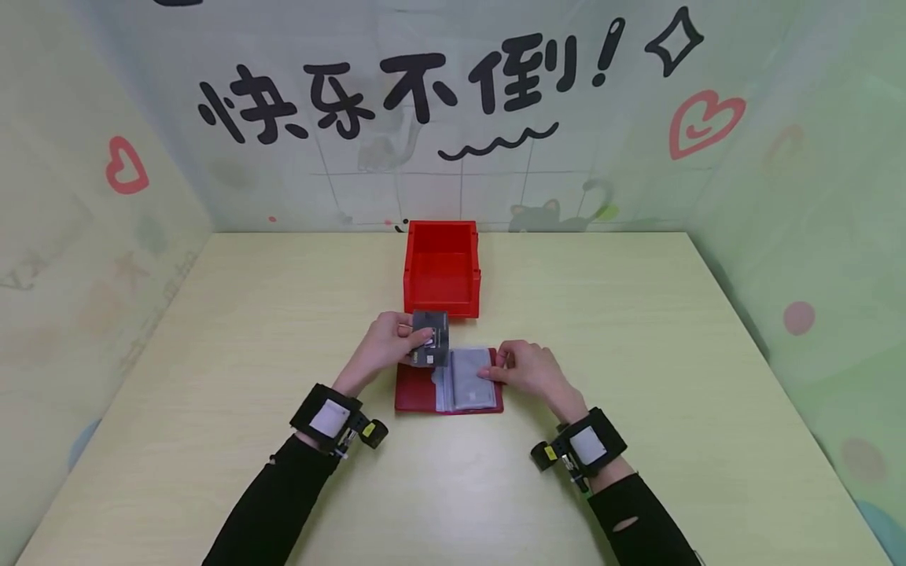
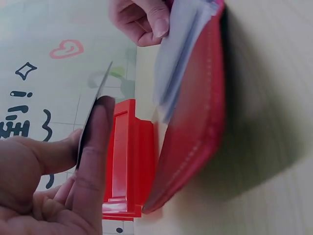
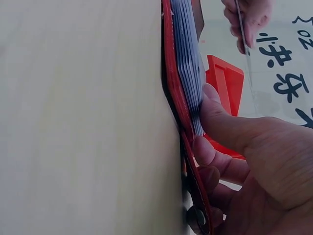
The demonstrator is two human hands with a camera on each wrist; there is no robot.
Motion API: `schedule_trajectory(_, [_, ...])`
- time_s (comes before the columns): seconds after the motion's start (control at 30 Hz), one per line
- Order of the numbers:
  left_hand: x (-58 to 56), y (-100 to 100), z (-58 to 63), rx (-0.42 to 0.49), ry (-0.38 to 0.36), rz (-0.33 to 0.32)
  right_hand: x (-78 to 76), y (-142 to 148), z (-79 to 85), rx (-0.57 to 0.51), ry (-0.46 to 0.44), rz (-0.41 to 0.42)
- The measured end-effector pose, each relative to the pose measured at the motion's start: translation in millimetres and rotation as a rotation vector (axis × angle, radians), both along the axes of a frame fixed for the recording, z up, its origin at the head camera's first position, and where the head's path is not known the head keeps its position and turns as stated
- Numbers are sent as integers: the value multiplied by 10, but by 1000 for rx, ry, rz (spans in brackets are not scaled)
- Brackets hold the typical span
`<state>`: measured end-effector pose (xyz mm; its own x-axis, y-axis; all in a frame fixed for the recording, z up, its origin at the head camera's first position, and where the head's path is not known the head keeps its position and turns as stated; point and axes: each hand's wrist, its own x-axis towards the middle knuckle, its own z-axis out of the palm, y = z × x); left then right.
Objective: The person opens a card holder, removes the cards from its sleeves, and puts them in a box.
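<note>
My left hand (image 1: 385,343) pinches a dark grey card (image 1: 440,330) between thumb and fingers, held over the upper left of an open red card holder (image 1: 414,395). In the left wrist view the card (image 2: 93,105) shows edge-on, as a thin line. The holder lies spread on the table, with a stack of clear plastic sleeves (image 1: 472,383) on its right half. At the right edge, my right hand (image 1: 532,369) grips the sleeves between thumb and index finger. The right wrist view shows the thumb (image 3: 222,117) on the stack, and a round metal snap (image 3: 198,216) on the holder's flap.
Right behind the card holder stands a red plastic bin (image 1: 442,267), near the back edge of the pale wooden table (image 1: 283,314). A printed backdrop (image 1: 396,181) rises at the back, with walls at both sides.
</note>
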<state>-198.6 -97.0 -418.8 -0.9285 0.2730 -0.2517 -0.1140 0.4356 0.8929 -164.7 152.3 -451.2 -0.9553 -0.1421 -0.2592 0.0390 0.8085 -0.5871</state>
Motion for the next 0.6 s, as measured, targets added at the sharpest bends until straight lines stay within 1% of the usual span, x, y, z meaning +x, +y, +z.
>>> schedule_trajectory(0.2, [-175,91,53,57,41,66,19,74,18,50,4,-5])
schedule_trajectory(0.33, [-280,148,65,82,70,118,30,170,10,54,10,-2])
schedule_trajectory(0.47, [-378,234,79,77,107,167,30,288,9,35,14,-4])
schedule_trajectory(0.6, [-503,349,109,27,131,203,23,401,2,7,-5,-34])
